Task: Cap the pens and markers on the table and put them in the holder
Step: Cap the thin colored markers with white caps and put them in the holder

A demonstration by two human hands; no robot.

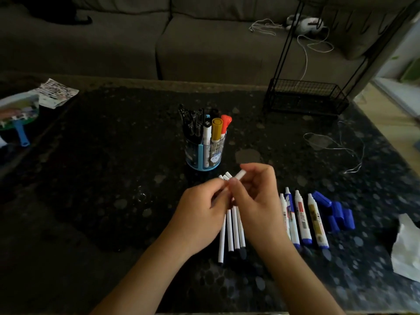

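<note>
Closest to me, my left hand and right hand pinch one white pen between them. It angles away toward the holder, which stands just beyond. Beneath, the other pens lie lengthwise on the counter. I judge the right hand nearer the holder.

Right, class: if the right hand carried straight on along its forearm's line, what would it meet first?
Probably the pen holder, or it may pass just beside it; the right hand is held above the table, so depth is unclear.
</note>
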